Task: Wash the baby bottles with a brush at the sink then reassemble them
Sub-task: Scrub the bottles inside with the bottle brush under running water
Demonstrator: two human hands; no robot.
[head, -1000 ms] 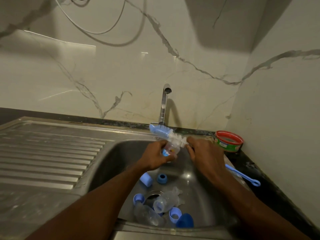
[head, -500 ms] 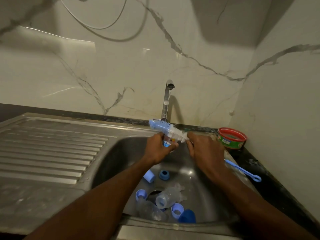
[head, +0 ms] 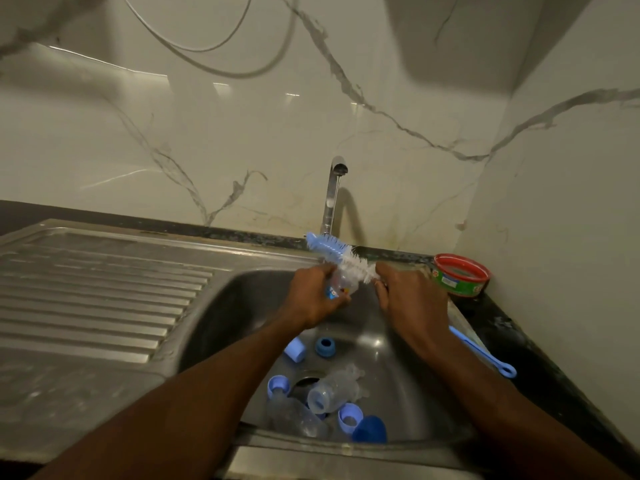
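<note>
Over the steel sink point(head: 221, 306), my left hand point(head: 313, 299) grips a small clear baby bottle point(head: 341, 284) with a blue and red print. My right hand point(head: 408, 296) holds the bottle brush point(head: 341, 254); its blue and white bristles stick out up and to the left, outside the bottle and just above it. On the sink floor lie two more clear bottles point(head: 330, 393) point(head: 298, 417), several light blue collars point(head: 349, 415), a dark blue ring point(head: 325, 347), a dark blue cap point(head: 370, 430) and clear teats point(head: 356, 374).
The tap point(head: 332, 192) rises behind the sink; I see no water running. A ribbed draining board point(head: 93, 292) lies to the left. A red-rimmed green tub point(head: 460, 275) stands in the back right corner. A thin blue brush handle point(head: 485, 353) lies on the sink's right edge.
Both hands stay close together at the bottle; the brush head has shifted slightly against the bottle mouth. My view has tipped a little upward.
</note>
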